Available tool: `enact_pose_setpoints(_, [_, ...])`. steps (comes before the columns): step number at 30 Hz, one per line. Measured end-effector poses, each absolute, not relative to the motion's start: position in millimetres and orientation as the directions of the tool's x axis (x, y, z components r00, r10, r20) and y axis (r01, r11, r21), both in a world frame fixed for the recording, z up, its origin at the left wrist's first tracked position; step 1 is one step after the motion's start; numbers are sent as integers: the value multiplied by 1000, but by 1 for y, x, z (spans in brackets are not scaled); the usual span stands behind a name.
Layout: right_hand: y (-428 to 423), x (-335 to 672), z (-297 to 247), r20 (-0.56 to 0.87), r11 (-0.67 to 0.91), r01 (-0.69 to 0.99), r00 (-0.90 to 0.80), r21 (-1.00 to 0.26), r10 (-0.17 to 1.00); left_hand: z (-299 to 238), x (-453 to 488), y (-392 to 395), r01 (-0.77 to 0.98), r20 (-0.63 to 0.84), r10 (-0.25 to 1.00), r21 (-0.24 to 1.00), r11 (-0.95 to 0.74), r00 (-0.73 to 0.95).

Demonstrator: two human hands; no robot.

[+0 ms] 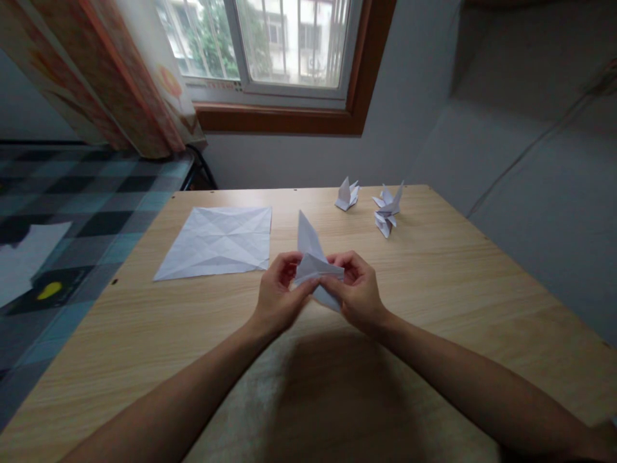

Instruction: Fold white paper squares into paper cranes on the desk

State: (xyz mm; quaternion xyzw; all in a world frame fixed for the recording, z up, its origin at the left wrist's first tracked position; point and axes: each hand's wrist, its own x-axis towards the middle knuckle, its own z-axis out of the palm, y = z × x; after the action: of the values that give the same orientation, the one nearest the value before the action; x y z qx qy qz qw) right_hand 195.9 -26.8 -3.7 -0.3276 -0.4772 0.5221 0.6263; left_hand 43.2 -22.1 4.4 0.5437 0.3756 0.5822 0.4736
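Observation:
Above the middle of the table, both hands grip one partly folded piece of white origami paper (313, 265). A tall pointed flap rises from it away from me, and another point hangs down below the thumbs. My left hand (282, 289) pinches its left side, thumb on the near face and fingers curled behind. My right hand (359, 289) pinches the right side in the same way. The two thumbs nearly meet at the centre of the fold. The fingertips behind the paper are partly hidden.
A creased square paper sheet (219, 241) lies flat at the back left of the wooden table (457, 308). Several folded paper figures stand at the back right, one (347, 194) apart from the others (388, 206). Left of the table is a checked bed cover (120, 222).

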Motion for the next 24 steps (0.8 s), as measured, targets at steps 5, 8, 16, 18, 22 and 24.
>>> enact_pose_setpoints(5, [-23, 198, 6, 228, 199, -404, -25, -893, 973, 5, 46, -21, -245, 236, 968, 947, -209, 86])
enact_pose_setpoints(8, [-20, 198, 7, 229, 232, -377, 55, -897, 972, 7, 45, -20, -243, 216, 973, 951, -189, 87])
enact_pose_setpoints(16, [-21, 200, -6, 318, 338, -168, 138, -926, 938, 5, 41, -17, -177, 178, 981, 971, -162, 77])
enact_pose_setpoints(18, [-20, 204, -5, 358, 370, -91, 123, -925, 925, 5, 39, -17, -76, 227, 971, 972, -221, 75])
enact_pose_setpoints(22, [-18, 210, 3, 436, 423, 119, 131, -898, 890, 9, 35, -18, 216, 392, 919, 894, -393, 50])
enact_pose_setpoints(24, [-19, 211, 7, 479, 458, 157, 142, -875, 866, 10, 35, -19, 259, 444, 896, 865, -430, 6])
